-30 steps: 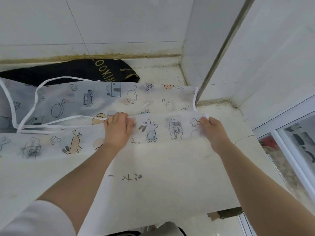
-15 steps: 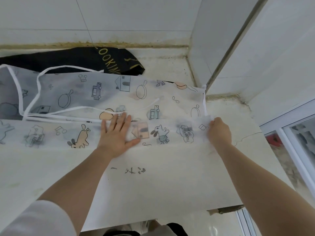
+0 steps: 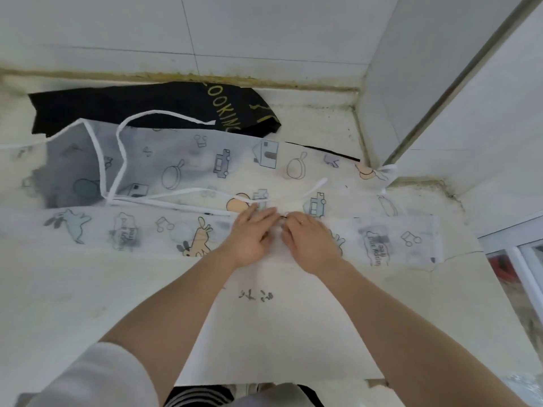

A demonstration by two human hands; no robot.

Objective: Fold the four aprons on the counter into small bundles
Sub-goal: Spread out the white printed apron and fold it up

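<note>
Lying lengthwise left to right, printed apron (image 3: 182,177) has its folded edge pressed by left hand (image 3: 249,239) and right hand (image 3: 311,242), fingers flat

The black apron (image 3: 152,105) at the back of the counter carried gold capital letters along its folded edge that read "OOKING", the first letter being cut off by the fold. The translucent cartoon-print apron (image 3: 182,168) showed, on its near folded strip, small cloud-shaped patches of print seen through the material and reversed; on the left patch "Happy" could be made out, the rest was too blurred. A few small dark marks on the plain white panel nearest the person were unreadable.
</note>
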